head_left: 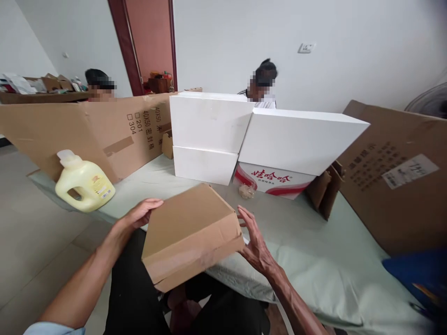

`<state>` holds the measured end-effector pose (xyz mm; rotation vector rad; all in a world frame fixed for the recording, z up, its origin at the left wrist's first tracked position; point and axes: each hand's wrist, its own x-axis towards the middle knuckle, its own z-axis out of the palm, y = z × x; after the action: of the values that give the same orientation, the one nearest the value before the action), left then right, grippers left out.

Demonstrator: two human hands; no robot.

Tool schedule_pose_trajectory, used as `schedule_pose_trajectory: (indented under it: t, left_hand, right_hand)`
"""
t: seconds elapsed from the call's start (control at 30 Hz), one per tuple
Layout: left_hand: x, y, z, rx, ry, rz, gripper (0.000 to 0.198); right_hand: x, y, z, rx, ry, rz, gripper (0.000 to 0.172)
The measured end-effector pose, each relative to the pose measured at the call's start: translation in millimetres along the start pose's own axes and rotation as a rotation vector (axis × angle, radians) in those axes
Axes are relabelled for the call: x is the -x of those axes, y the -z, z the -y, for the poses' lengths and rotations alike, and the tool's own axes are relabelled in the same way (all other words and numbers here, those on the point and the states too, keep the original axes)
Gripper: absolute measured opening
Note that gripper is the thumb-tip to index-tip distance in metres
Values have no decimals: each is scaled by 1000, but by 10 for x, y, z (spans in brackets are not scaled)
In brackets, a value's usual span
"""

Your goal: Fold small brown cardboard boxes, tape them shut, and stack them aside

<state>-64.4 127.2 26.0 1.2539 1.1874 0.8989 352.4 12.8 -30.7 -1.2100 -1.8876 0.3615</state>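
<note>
A closed brown cardboard box (pixel 188 221) is tilted at the near edge of the table, above my lap, its taped side facing me. My left hand (pixel 145 211) grips its left edge, with the fingers along the top and part of the hand hidden behind the box. At the right end, my right hand (pixel 256 244) holds the near corner, thumb low and fingers raised along the side. Beyond the box, a small crumpled clear plastic clump (pixel 247 190) lies on the table.
White boxes (pixel 209 121) and a red-and-white printed carton (pixel 274 180) are stacked ahead. A yellow detergent jug (pixel 85 184) stands left. Large cardboard sheets (pixel 394 172) flank the green-covered table (pixel 296 237). A blue item (pixel 415 274) lies at right. Two people sit behind.
</note>
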Motion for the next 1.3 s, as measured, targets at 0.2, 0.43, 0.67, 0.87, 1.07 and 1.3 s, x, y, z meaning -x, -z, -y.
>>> schedule_pose_trajectory:
  t: [0.2,0.43,0.67,0.87,1.07,1.3]
  left_hand:
    - [70,-503,493,-36,36,-1,38]
    - [399,-504,332,11,-160,-129,94]
    - [814,-528,221,-101,-301,-31,89]
    - [871,-628,303,-38,-330,-158,55]
    - [988,-635,252,-95,-331,-179,40]
    - [1007,-680,316,-47,-340,-199,37]
  right_hand:
    - [12,14,254,-185,-84,151,84]
    - [163,-119,221,-150,-211,179,62]
    - [227,43,-220,67,-180,186,47]
    - [431,88,-766,499,-221,91,27]
    - [287,191,-618,440,-287,41,29]
    - [-261,813,530,150,-113,153,37]
